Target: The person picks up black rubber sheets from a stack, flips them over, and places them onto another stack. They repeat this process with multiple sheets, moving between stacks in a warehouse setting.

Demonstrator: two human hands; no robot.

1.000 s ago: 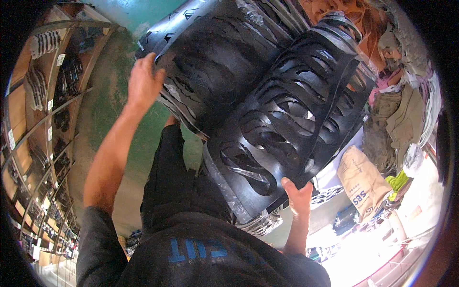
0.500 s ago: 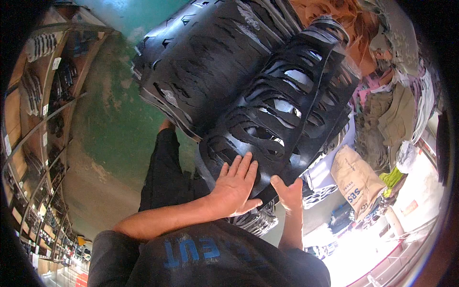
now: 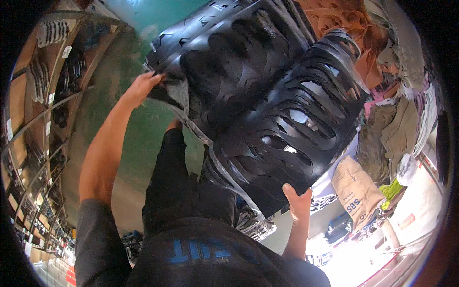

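A thick stack of limp black sheets (image 3: pixel 248 182), rubber-like and punched with long sole-shaped holes, lies across in front of me. Its right part carries open cut-outs, with pale light showing through. On the left part, the black sheet (image 3: pixel 224 62) shows mostly cut outlines, and its left edge is lifted. My left hand (image 3: pixel 142 88), arm stretched out, pinches that left edge. At the near right corner, my right hand (image 3: pixel 298 201) grips the stack with the thumb on top; its other fingers are hidden beneath.
Racks with shelves of dark stacked pieces (image 3: pixel 62 71) run along the left, beside a green floor (image 3: pixel 114 119). Orange cut scraps (image 3: pixel 339 24) are heaped at the back right. Closer on the right are brown-grey layered sheets (image 3: pixel 399 124) and a tan paper sack (image 3: pixel 356 189).
My left hand has left the near part of the stack, reached out to the left and taken the sheet's edge, which is now raised. My right hand keeps its hold at the near right corner.
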